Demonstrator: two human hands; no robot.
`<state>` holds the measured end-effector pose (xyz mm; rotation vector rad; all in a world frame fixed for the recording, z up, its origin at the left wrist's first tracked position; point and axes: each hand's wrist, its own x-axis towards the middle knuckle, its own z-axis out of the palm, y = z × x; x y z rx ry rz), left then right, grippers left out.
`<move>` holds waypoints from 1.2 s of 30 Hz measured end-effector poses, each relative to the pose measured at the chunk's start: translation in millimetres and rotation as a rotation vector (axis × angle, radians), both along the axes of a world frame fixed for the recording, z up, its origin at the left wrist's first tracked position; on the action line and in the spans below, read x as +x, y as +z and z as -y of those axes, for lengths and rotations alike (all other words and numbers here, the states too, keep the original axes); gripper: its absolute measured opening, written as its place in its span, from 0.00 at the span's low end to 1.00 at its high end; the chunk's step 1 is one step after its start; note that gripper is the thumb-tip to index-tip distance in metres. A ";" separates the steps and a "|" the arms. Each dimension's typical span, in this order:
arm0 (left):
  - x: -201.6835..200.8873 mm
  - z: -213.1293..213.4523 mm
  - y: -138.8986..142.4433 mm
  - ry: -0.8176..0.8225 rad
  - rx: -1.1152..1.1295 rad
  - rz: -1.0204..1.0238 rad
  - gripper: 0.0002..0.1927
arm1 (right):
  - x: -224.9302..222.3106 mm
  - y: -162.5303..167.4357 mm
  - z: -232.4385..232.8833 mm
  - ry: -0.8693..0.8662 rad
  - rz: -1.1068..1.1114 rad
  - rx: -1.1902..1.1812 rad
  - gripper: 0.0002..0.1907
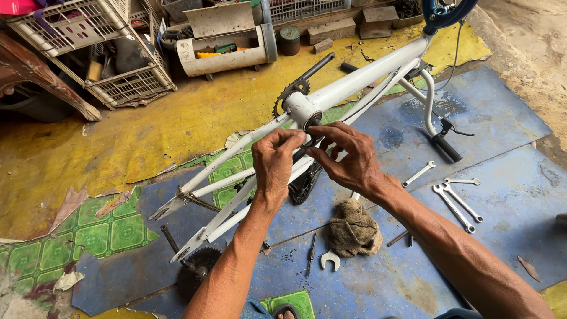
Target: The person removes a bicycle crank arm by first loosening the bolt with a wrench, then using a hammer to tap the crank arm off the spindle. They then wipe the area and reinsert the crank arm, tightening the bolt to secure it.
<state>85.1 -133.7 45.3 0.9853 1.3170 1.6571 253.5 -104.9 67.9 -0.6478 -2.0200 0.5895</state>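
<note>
Two hands: left hand (pixel 276 162), right hand (pixel 347 158), at bike frame (pixel 354 80), wrenches (pixel 456 198) well apart

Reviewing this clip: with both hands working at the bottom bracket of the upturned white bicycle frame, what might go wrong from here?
1. The toothed black chainring sits close behind the left hand and right hand; a slip might scrape knuckles.
2. Whatever small part the fingers pinch at the white bicycle frame may drop among the silver spanners and brown rag.
3. The frame, apparently unclamped on the blue mat, may shift.

Glossy white-painted metal bicycle frame (pixel 354 82), coarse brown cloth rag (pixel 353 229) (grimy), bare steel wrenches (pixel 458 201).
</note>
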 end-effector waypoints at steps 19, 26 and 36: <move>5.2 3.5 -17.5 -0.039 -0.094 -0.423 0.11 | 11.7 -49.2 2.5 -0.009 0.001 -0.123 0.20; 15.8 15.2 0.3 0.012 -0.029 -0.903 0.10 | 33.9 -75.8 -7.9 -0.054 0.071 -0.375 0.16; 5.3 -2.0 -31.6 -0.091 -0.067 -0.618 0.12 | 15.7 -141.2 10.1 -0.019 0.195 -0.789 0.15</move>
